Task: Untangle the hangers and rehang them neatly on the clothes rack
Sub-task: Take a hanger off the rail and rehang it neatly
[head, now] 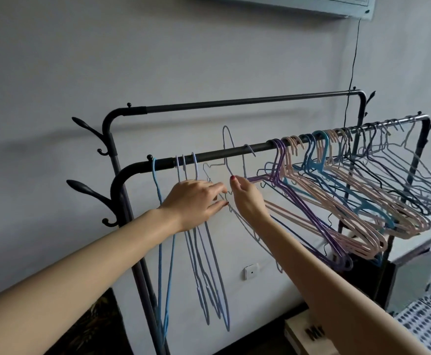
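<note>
A: From the head view, where are we finding the tangle?

B: We are seeing two pale wire hangers [228, 160] locked together just under the front rail [209, 156] of the clothes rack [235, 101], between the sorted lilac hangers [196, 226] on the left and the crowded bunch [337, 180] on the right. Both hands are meeting at the knot: our left hand [194, 203] is coming in from the left, our right hand [247, 198] from below right.

A: And the grip on each side?

B: The left grip is pinching narrow on wire near the knot; the right is closing thumb and finger on the neighbouring wire, though we cannot tell how firmly.

A: Which way is the thing lying?

B: One hanger is pointing its hook up past the rail, not on it, its long axis running steeply down to the right. The right hand is sitting nearer that shoulder, so we are judging the next move as a lift and turn to free it.
</note>
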